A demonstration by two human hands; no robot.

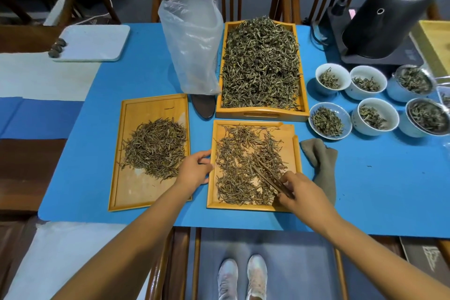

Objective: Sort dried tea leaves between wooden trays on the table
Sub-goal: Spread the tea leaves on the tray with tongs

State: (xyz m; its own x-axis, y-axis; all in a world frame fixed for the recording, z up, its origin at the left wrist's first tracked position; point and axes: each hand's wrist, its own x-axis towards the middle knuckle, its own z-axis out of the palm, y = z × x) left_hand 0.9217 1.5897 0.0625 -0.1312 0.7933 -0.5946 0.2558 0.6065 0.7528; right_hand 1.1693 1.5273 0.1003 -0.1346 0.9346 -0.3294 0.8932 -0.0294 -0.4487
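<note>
while the right hand (298, 192) pinched slim brown wooden tweezers (269, 178) angled far-left into the near square wooden tray's scattered dried tea leaves (243, 165), the left hand (194, 169), fingers loosely curled, steadied that tray's left rim (211, 165).

No text, label, brand or number is legible on anything in view.
</note>
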